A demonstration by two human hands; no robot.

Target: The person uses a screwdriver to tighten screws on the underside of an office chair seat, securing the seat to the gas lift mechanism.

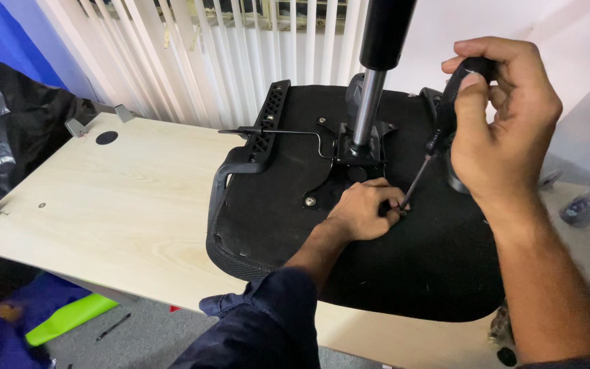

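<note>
An upturned black chair seat lies on a pale wooden board. A gas cylinder stands up from the metal mechanism plate bolted to its underside. My right hand grips the black handle of a screwdriver, whose shaft slants down to a spot on the plate. My left hand rests on the seat with its fingers pinched around the screwdriver tip, where a small screw may sit, hidden by the fingers. A silver bolt shows to the left of that hand.
A black armrest bracket and a thin lever rod run along the seat's left side. White vertical blinds hang behind. Black plastic wrap sits at the left, a green object and a pen on the grey floor.
</note>
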